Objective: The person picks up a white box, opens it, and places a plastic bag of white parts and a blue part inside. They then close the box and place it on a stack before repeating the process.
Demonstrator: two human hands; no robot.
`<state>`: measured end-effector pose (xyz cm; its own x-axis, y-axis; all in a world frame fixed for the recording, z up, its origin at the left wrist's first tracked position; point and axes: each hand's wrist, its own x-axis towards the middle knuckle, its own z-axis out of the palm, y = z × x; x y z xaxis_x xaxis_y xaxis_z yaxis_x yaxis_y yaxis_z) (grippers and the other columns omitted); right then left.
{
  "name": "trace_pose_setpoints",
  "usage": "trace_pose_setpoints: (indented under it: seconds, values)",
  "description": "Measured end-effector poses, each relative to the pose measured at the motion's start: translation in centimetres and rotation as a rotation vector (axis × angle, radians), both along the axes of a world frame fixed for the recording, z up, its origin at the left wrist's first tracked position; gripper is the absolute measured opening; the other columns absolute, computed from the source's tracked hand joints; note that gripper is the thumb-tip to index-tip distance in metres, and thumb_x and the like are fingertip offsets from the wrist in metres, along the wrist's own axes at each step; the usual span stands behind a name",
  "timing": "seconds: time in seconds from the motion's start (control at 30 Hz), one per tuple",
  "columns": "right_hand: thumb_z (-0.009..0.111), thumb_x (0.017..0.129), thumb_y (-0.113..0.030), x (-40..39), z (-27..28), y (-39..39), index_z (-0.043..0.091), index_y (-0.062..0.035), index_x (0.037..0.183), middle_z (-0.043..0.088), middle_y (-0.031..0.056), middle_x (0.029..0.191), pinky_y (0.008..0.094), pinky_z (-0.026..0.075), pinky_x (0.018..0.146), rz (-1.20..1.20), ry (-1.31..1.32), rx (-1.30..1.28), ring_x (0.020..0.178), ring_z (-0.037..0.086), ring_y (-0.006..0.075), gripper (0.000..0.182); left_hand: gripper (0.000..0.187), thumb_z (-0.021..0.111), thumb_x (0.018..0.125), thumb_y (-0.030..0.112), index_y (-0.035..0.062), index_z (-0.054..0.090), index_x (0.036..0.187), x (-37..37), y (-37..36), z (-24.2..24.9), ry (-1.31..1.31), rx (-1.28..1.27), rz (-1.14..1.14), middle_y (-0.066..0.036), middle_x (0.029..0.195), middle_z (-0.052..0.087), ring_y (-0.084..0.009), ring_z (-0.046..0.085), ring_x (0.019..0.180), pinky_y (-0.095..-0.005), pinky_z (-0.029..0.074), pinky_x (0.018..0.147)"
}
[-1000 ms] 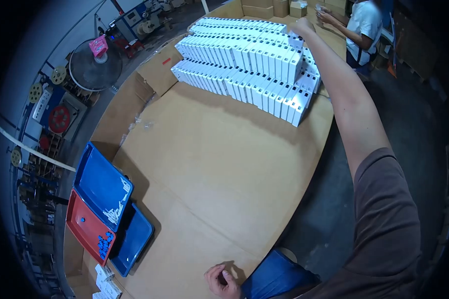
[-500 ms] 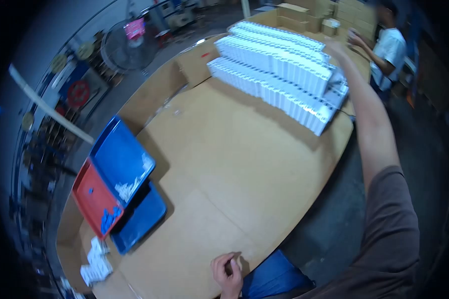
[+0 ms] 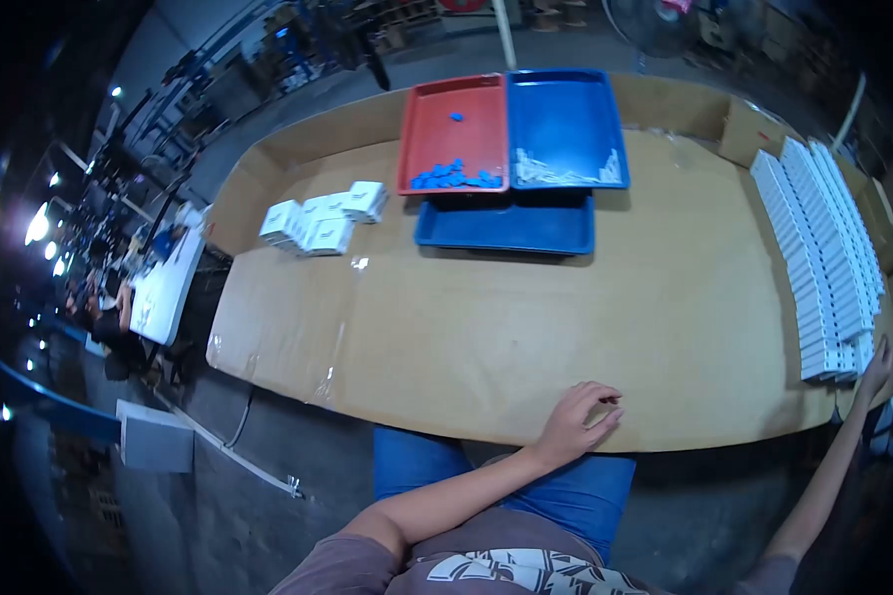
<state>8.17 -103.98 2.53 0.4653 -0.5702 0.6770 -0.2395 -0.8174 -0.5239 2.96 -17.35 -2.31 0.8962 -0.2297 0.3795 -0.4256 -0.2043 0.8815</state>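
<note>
My left hand (image 3: pixel 579 422) rests at the table's near edge, fingers curved and thumb apart, with nothing between them. At the far right, my right hand (image 3: pixel 877 371) is beside the near end of the stacked rows of white pieces (image 3: pixel 814 263); its fingers are too small and dim to tell what they hold, if anything. A red tray (image 3: pixel 456 134) holds small blue parts (image 3: pixel 454 177). Next to it, a blue tray (image 3: pixel 566 119) holds thin white parts (image 3: pixel 546 171). Below both sits another blue tray (image 3: pixel 506 228).
Several small white boxes (image 3: pixel 327 220) stand left of the trays. Raised cardboard (image 3: pixel 318 137) borders the brown table (image 3: pixel 506 337) at the back. Farther left are a white table (image 3: pixel 167 283) and a person (image 3: pixel 119 312). A fan (image 3: pixel 655 22) stands behind.
The view has swung left, so the trays now appear at the centre and the white rows at the right. My right hand shows at the near end of the rows instead of above them.
</note>
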Motion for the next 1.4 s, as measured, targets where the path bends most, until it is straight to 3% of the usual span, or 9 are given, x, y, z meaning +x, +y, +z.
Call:
trace_pose_setpoints:
  seconds: [0.27,0.43,0.6,0.73,1.0,1.07,1.13,1.3,1.4]
  values:
    - [0.056,0.109,-0.006,-10.0,-4.3,46.6,0.065,0.0055,0.135,0.071,0.0154,0.132,0.0387,0.047,0.112,0.354,0.146,0.164,0.126,0.065,0.026,0.03,0.032,0.07,0.099,0.008,0.0003,0.064,0.13,-0.3,11.3,1.5,0.031,-0.094,0.142,-0.011,0.114,0.07,-0.0203,0.069,0.103,-0.034,0.054,0.095]
    - [0.056,0.104,0.001,-9.4,-5.6,62.4,0.065,0.0054,0.133,0.07,0.0167,0.131,0.0387,0.047,0.112,0.507,0.072,0.357,0.125,0.065,0.0278,0.031,0.028,0.067,0.102,0.01,0.0004,0.065,0.128,0.8,29.2,0.6,-0.036,0.11,0.551,-0.012,0.111,0.071,-0.0216,0.07,0.102,-0.0342,0.056,0.092]
    - [0.058,0.104,-0.001,-2.6,-1.1,77.6,0.067,0.0007,0.127,0.071,0.0092,0.113,0.0325,0.053,0.091,0.85,0.113,0.492,0.101,0.065,0.0161,0.025,0.027,0.066,0.102,0.011,0.0014,0.065,0.128,1.7,48.3,-0.1,0.026,0.172,0.925,-0.007,0.108,0.071,-0.0173,0.068,0.096,-0.0333,0.054,0.09]
    - [0.062,0.103,-0.003,5.4,2.6,89.2,0.063,0.0001,0.131,0.07,0.0079,0.099,0.0272,0.054,0.074,1.23,0.324,0.544,0.083,0.067,0.0121,0.029,0.035,0.071,0.098,0.017,0.0034,0.062,0.13,1.3,58.2,0.4,-0.146,0.609,1.111,-0.013,0.115,0.066,-0.0307,0.063,0.112,-0.044,0.05,0.1]
    - [0.063,0.108,-0.029,23.2,-0.3,111.8,0.059,0.0064,0.13,0.07,0.0115,0.095,0.0304,0.055,0.062,1.412,0.743,0.638,0.07,0.067,0.0155,0.042,0.047,0.074,0.095,0.027,0.006,0.057,0.133,0.8,58.4,-1.9,-0.101,0.748,1.258,-0.017,0.128,0.059,-0.0392,0.056,0.124,-0.0521,0.045,0.105]
    - [0.069,0.1,-0.043,28.6,-3.5,116.0,0.063,0.013,0.123,0.076,0.0271,0.104,0.0466,0.06,0.083,1.189,0.542,0.293,0.092,0.077,0.0386,0.061,0.047,0.073,0.094,0.029,0.0061,0.057,0.133,0.9,58.8,-1.8,-0.083,0.719,1.268,-0.017,0.128,0.06,-0.0393,0.056,0.124,-0.0524,0.045,0.106]
    - [0.069,0.097,-0.054,31.6,-3.7,119.1,0.069,0.0122,0.116,0.074,0.0344,0.108,0.0507,0.056,0.096,1.043,0.512,0.195,0.103,0.073,0.0493,0.069,0.047,0.074,0.094,0.029,0.0063,0.058,0.132,1.0,59.1,-2.0,-0.067,0.723,1.256,-0.017,0.128,0.06,-0.0394,0.056,0.125,-0.0521,0.045,0.106]
    - [0.082,0.083,-0.068,35.1,-4.0,122.2,0.073,0.0118,0.103,0.074,0.0194,0.093,0.0394,0.059,0.052,1.001,0.768,0.623,0.064,0.073,0.028,0.083,0.044,0.074,0.094,0.024,0.0042,0.059,0.131,1.2,59.1,-1.7,-0.047,0.728,1.244,-0.016,0.128,0.061,-0.0376,0.057,0.124,-0.0508,0.044,0.107]
    - [0.083,0.083,-0.066,35.8,-5.3,121.9,0.074,0.0102,0.095,0.072,0.0158,0.082,0.0369,0.059,0.057,1.026,0.724,0.683,0.064,0.07,0.0222,0.078,0.044,0.074,0.093,0.023,0.0041,0.059,0.129,1.1,59.2,-1.3,-0.051,0.713,1.234,-0.016,0.127,0.061,-0.0374,0.057,0.124,-0.0504,0.045,0.107]
